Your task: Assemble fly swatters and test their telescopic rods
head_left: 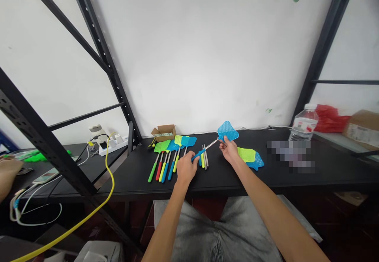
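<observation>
A blue fly swatter with a metal rod is held slantwise over the table between my two hands. My left hand is closed round its blue handle. At the other end, my right hand pinches the base of the blue mesh head. Below the rod lie several loose handles with metal rods. To the left, several swatters with green, red, yellow and blue handles rest in a row. Just right of my right wrist, a yellow-green swatter head overlaps blue ones.
The black table meets a white wall. A small cardboard box stands behind the swatter row. On the right are a plastic bottle and a red bag. Left are a rack post, a yellow cable, a power strip and another person's arm.
</observation>
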A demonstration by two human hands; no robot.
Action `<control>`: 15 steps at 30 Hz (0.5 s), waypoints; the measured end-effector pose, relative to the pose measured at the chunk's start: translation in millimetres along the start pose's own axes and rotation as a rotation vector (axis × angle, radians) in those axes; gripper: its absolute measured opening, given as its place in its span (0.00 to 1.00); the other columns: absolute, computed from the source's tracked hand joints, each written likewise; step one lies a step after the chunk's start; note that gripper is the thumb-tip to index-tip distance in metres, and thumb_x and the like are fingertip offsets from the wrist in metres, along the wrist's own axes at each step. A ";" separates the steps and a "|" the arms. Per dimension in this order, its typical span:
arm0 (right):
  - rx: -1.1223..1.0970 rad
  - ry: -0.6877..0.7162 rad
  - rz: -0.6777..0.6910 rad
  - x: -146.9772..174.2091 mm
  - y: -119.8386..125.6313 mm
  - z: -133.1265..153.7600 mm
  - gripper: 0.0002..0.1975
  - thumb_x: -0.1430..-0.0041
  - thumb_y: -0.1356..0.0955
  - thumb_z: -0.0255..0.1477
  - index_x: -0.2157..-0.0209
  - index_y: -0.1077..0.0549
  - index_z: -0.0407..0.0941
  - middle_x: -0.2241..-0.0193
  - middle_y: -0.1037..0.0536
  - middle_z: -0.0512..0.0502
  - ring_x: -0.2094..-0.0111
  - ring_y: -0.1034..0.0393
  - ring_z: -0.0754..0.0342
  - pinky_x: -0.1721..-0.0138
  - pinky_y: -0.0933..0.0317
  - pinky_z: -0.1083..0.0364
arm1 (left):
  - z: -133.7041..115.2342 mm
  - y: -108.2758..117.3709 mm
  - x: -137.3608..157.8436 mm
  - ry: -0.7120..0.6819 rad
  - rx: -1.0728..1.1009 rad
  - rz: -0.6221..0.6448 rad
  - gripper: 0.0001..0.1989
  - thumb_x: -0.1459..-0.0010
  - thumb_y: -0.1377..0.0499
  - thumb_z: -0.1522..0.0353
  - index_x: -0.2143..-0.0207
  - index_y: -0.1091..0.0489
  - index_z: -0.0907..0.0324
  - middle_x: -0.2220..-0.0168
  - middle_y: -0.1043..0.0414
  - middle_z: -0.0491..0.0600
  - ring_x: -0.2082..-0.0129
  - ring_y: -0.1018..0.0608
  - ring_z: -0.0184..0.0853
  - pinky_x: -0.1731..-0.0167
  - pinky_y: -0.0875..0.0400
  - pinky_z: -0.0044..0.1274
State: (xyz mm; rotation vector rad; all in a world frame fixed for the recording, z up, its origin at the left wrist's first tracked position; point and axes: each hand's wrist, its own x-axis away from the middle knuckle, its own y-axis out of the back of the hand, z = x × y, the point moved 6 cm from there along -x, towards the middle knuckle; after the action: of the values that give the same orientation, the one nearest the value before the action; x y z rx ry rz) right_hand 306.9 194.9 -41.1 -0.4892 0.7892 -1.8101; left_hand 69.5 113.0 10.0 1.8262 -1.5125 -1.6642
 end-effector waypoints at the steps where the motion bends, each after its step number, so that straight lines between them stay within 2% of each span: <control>1: 0.015 0.005 -0.004 0.5 -0.5 0.2 0.15 0.51 0.24 0.36 0.71 0.32 0.46 0.74 0.20 0.49 0.80 0.31 0.61 0.78 0.34 0.61 | -0.8 0.3 0.2 0.003 -0.005 -0.004 0.10 0.36 0.48 0.60 0.64 0.32 0.56 0.69 0.25 0.47 0.69 0.24 0.35 0.72 0.42 0.22; 4: 0.116 0.025 0.019 3.3 -4.1 -0.3 0.17 0.53 0.24 0.38 0.71 0.32 0.46 0.75 0.20 0.49 0.80 0.32 0.60 0.78 0.35 0.61 | -4.7 -0.7 0.7 0.013 -0.021 0.005 0.12 0.36 0.49 0.59 0.62 0.32 0.55 0.70 0.25 0.47 0.68 0.24 0.35 0.71 0.42 0.22; 7: 0.275 0.060 0.120 7.4 -11.4 -2.5 0.18 0.53 0.25 0.41 0.70 0.30 0.44 0.75 0.20 0.47 0.80 0.31 0.60 0.78 0.37 0.60 | -9.4 -4.7 1.1 0.005 -0.037 0.059 0.13 0.36 0.50 0.58 0.59 0.31 0.54 0.70 0.25 0.46 0.68 0.23 0.36 0.71 0.41 0.22; 11: 0.496 0.093 0.264 13.8 -20.2 -7.3 0.20 0.49 0.28 0.45 0.67 0.27 0.42 0.73 0.20 0.44 0.79 0.31 0.59 0.77 0.39 0.60 | -12.7 -5.5 1.4 0.003 -0.051 0.075 0.14 0.34 0.51 0.60 0.50 0.33 0.50 0.65 0.23 0.46 0.64 0.22 0.36 0.69 0.40 0.23; 15: 0.772 0.149 0.467 23.4 -33.0 -10.7 0.20 0.45 0.32 0.46 0.65 0.25 0.41 0.72 0.19 0.42 0.79 0.31 0.58 0.76 0.39 0.59 | -10.2 0.2 1.2 0.056 -0.115 0.005 0.17 0.34 0.53 0.65 0.46 0.34 0.51 0.57 0.24 0.49 0.61 0.23 0.37 0.67 0.37 0.24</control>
State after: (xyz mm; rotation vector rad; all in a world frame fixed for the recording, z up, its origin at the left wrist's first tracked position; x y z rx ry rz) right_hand 269.5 183.8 -25.9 0.3152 0.2190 -1.5586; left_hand 77.7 107.5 12.6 1.7922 -1.3684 -1.6479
